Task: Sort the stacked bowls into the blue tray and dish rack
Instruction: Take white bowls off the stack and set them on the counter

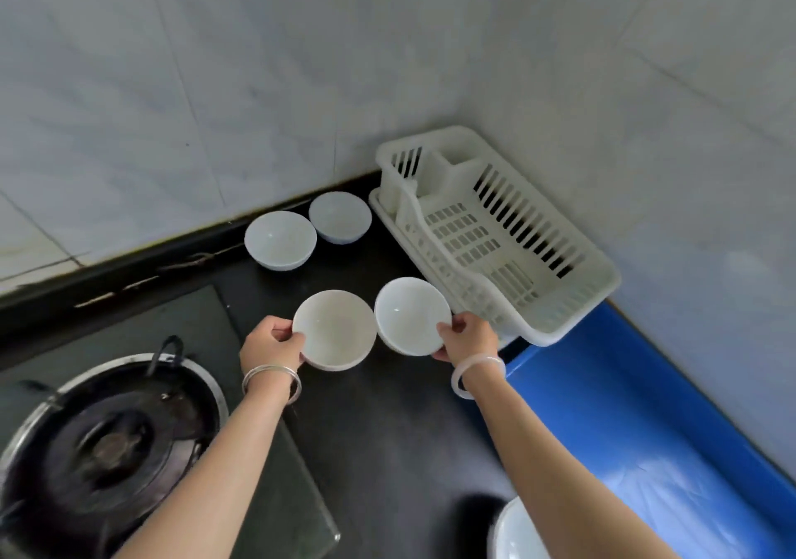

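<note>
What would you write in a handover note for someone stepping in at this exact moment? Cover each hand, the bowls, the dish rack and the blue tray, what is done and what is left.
Left hand holds a white bowl by its rim.
Right hand holds a second white bowl by its rim, beside the dish rack.
Rear-left bowl and rear-right bowl stand on the counter by the wall.
Done: bowls unstacked.
Left: nothing is in the rack or the visible part of the blue tray; place all four.

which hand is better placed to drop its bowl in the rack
Right: the right hand holds its bowl beside the rack; the left hand is farther off.
</note>
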